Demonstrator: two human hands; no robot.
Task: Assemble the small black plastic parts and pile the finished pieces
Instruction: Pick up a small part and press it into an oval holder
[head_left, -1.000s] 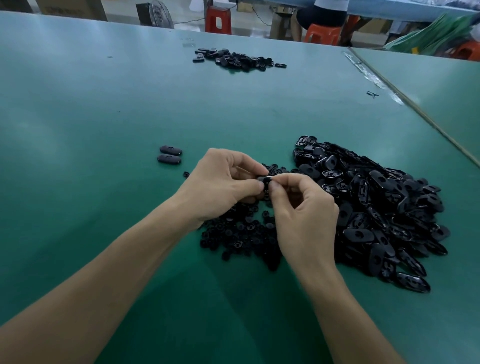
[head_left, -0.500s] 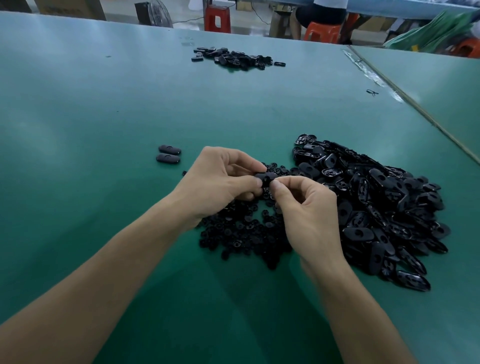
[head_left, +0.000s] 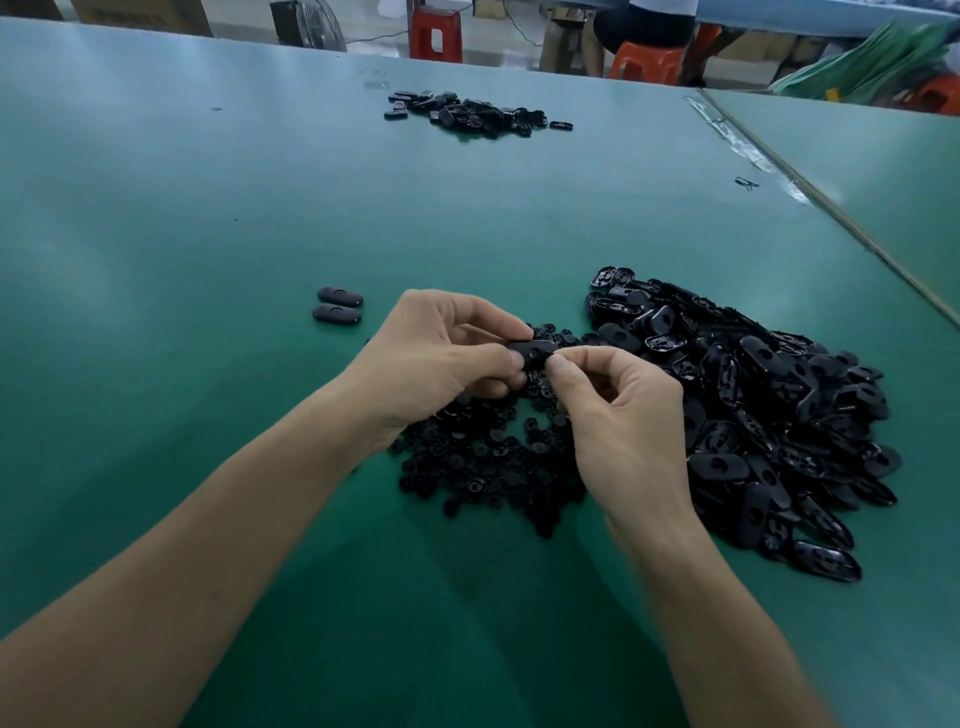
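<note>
Mid-assembly, by the look of it. Left hand curled round one end of an oval shell, pinching it between thumb and fingers, level, just above the desk. Right hand pinched at the shell's other end, thumb and forefinger tips pressed together there. Likely seating a small button into it, but hidden by the fingertips, so cannot tell.

Held low, right over the buttons, probably so that anything dropped lands in the stock. Buttons directly under the hands, shells heaped just to the right and touching them, both in easy reach.

Two finished pieces side by side to the left, well apart from the loose stock, presumably to keep done work from mixing in. Another heap far across the desk. Most of the task left, judging by the stock.
</note>
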